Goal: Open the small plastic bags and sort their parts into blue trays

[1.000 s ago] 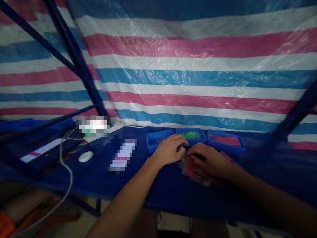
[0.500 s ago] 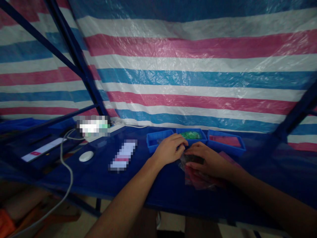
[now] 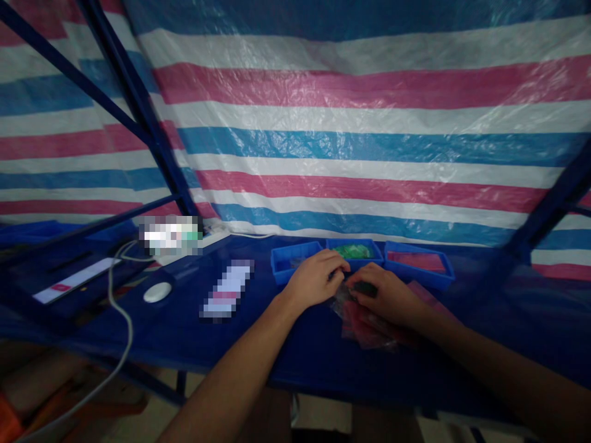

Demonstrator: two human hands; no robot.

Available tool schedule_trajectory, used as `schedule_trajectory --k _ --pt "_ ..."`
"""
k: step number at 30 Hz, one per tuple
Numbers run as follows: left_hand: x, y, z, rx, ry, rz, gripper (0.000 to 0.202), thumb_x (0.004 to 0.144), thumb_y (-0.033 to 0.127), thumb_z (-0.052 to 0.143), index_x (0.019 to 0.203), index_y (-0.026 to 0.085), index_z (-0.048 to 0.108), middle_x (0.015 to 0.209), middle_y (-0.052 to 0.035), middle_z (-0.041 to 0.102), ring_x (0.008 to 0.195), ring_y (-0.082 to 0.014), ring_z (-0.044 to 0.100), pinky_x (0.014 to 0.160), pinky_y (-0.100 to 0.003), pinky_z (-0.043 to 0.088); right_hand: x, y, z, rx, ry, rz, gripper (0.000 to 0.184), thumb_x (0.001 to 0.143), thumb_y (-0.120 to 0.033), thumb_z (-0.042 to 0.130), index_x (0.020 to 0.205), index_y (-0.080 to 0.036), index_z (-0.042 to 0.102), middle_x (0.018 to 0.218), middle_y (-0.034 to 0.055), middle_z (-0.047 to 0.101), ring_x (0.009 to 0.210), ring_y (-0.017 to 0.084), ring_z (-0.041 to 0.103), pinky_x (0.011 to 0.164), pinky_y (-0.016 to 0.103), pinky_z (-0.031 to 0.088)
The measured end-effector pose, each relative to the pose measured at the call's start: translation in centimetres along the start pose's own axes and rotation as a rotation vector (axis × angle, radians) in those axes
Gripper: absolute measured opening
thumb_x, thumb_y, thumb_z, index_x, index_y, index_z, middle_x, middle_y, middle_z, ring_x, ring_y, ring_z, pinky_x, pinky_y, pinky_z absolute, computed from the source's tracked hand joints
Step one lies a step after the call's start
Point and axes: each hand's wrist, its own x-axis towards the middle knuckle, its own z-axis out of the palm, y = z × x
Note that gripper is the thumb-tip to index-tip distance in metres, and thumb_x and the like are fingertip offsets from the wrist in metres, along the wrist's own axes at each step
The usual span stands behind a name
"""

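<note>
My left hand (image 3: 316, 278) is closed, its fingers curled down in front of the blue bins; what its fingertips pinch is hidden. Just to the right, my right hand (image 3: 390, 295) has thumb and forefinger drawn together at the edge of a small clear plastic bag (image 3: 339, 301). The bag lies crumpled between the two hands. A dark patch shows inside the right hand's grip; whether it is an object or shadow I cannot tell. Under the right hand and wrist lie several reddish, see-through plastic bags (image 3: 362, 323) in a loose heap on the blue table (image 3: 305, 357).
Behind my hands stand a left blue bin (image 3: 279, 271), a middle bin with green packets (image 3: 354, 251) and a right bin with red pieces (image 3: 418, 261). To the left lie a blurred-out phone (image 3: 228, 289), a white oval object (image 3: 157, 292) and a white cable (image 3: 129, 326).
The thumb and fingers of my right hand have come closer together at the clear bag. My left hand has hardly moved. The view has shifted slightly.
</note>
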Motion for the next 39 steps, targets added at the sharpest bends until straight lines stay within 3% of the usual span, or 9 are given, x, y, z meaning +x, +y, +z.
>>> schedule_trajectory --k 5,10,14,17,21,27,33,39 --pt "0.1 0.2 0.0 0.007 -0.008 -0.009 0.025 0.096 0.010 0.050 0.104 0.020 0.071 0.104 -0.0065 0.072 0.105 -0.0219 0.066 0.098 -0.035 0.053 0.2 -0.2 0.2 -0.008 0.036 0.037 0.036 0.083 -0.005 0.064 0.114 -0.022 0.074 0.108 0.0062 0.075 0.103 0.024 0.067 0.095 0.039 0.053" --pt "0.1 0.2 -0.1 -0.011 0.017 -0.016 0.025 0.097 0.011 0.050 0.107 0.020 0.071 0.107 -0.0073 0.073 0.107 -0.0226 0.067 0.099 -0.036 0.054 0.3 -0.2 0.2 0.028 0.032 0.000 0.022 0.082 -0.006 0.065 0.092 -0.023 0.075 0.099 0.0040 0.075 0.099 0.024 0.066 0.092 0.039 0.052" --pt "0.1 0.5 -0.2 -0.065 0.062 -0.047 0.024 0.100 0.015 0.050 0.111 0.020 0.071 0.110 -0.0080 0.074 0.110 -0.0230 0.068 0.101 -0.037 0.054 0.3 0.0 0.1 0.076 0.088 -0.008 0.013 0.090 -0.016 0.065 0.089 -0.024 0.075 0.097 0.0037 0.076 0.098 0.024 0.067 0.092 0.041 0.051" --pt "0.2 0.9 -0.2 -0.133 0.099 -0.099 0.024 0.104 0.025 0.052 0.120 0.020 0.070 0.118 -0.0089 0.075 0.115 -0.0237 0.069 0.103 -0.038 0.054 0.3 0.5 -0.1 0.149 0.195 0.022 0.012 0.095 -0.025 0.064 0.097 -0.025 0.076 0.103 0.0047 0.077 0.100 0.025 0.069 0.092 0.041 0.052" --pt "0.3 1.1 0.0 -0.254 0.097 -0.134 0.033 0.100 0.035 0.065 0.130 0.022 0.066 0.118 -0.0071 0.078 0.108 -0.0231 0.074 0.097 -0.036 0.057 0.2 1.5 -0.2 0.284 0.317 0.118 0.019 0.098 -0.038 0.064 0.107 -0.025 0.075 0.103 0.0049 0.079 0.089 0.025 0.073 0.079 0.038 0.057" --pt "0.7 0.9 0.4 -0.333 0.125 -0.190 0.024 0.099 0.029 0.066 0.121 0.021 0.071 0.099 -0.0039 0.080 0.091 -0.0189 0.076 0.083 -0.029 0.059 0.3 2.1 0.3 0.407 0.381 0.161 0.023 0.093 -0.044 0.073 0.105 -0.025 0.075 0.105 0.0064 0.079 0.096 0.026 0.075 0.086 0.040 0.060" --pt "0.6 1.0 1.0 -0.462 0.156 -0.207 0.032 0.096 0.026 0.068 0.127 0.019 0.064 0.098 -0.0043 0.079 0.084 -0.0168 0.076 0.081 -0.029 0.061 0.4 1.4 0.6 0.551 0.317 0.158 0.030 0.089 -0.041 0.078 0.111 -0.022 0.070 0.106 0.0076 0.079 0.096 0.024 0.077 0.087 0.039 0.062" --pt "0.7 0.9 1.3 -0.514 0.155 -0.195 0.039 0.092 0.022 0.070 0.130 0.019 0.062 0.105 -0.0074 0.078 0.090 -0.0191 0.076 0.083 -0.032 0.062 0.3 1.4 0.9 0.642 0.349 0.157 0.031 0.088 -0.043 0.080 0.109 -0.023 0.069 0.101 0.0070 0.080 0.092 0.024 0.077 0.085 0.039 0.064"
